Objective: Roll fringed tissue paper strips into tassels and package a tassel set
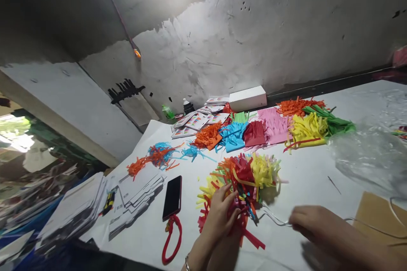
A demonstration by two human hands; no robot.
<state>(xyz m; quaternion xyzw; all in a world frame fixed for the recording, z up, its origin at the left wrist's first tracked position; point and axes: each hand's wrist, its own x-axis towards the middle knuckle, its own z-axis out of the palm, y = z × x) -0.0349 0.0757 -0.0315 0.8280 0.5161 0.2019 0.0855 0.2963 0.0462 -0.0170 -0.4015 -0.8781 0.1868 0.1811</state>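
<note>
A bunch of paper tassels (241, 173) in red, orange, yellow and green lies on the white table in front of me. My left hand (221, 209) rests on its near side, fingers spread over the red strips. White string (274, 218) runs out of the bunch to the right and into my right hand (313, 222), whose fingers are curled closed on it. Its fingertips are partly hidden. Beyond that hand the string carries on over a brown cardboard piece (369, 216).
Fringed paper stacks (254, 133) in several colours line the back, near a white box (248, 98) and printed cards (197, 121). Loose orange and blue strips (160, 154), a phone (172, 197) with red strap, paper piles (135, 207) and a cutter (110, 201) lie left; clear plastic (369, 156) right.
</note>
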